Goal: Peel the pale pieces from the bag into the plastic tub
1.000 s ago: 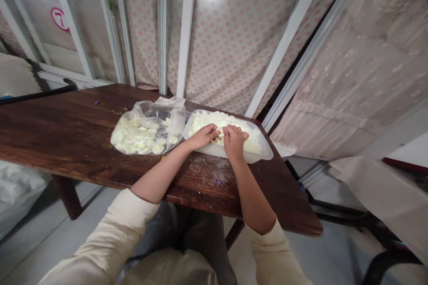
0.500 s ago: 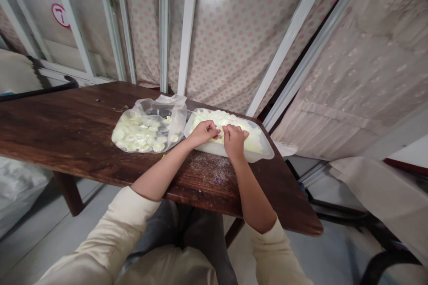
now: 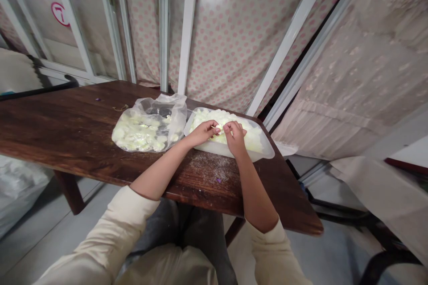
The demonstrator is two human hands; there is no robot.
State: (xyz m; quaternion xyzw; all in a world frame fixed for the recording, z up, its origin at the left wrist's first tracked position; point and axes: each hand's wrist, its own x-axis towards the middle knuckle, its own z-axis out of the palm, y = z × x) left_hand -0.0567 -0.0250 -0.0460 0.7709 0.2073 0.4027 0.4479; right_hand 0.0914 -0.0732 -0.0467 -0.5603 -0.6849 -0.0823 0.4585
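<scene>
A small pale yellow-white piece (image 3: 219,128), perhaps a flower, is pinched in the fingertips of my left hand (image 3: 204,132). Close beside it, the thumb and fingers of my right hand (image 3: 236,139) are pressed together; what they hold is too small to make out. Both hands are over a translucent white plastic tub (image 3: 264,151), heaped with fluffy pale yellow-white pieces (image 3: 254,136). Left of the tub lies a clear plastic bag (image 3: 180,113), its mouth toward the tub, with larger pale, rounded clumps (image 3: 140,136) inside.
The dark wooden table (image 3: 67,116) has white crumbs (image 3: 214,167) and a purple bit (image 3: 218,180) near its front edge. A string-like scrap (image 3: 121,107) lies behind the bag. Framed glass with a dotted curtain (image 3: 227,44) rises behind; a chair (image 3: 384,258) is at lower right.
My hands have parted slightly at the fingertips, and the pale piece between them now shows. My right hand has shifted a little to the right and its fingers have loosened. Tub and bag stay put.
</scene>
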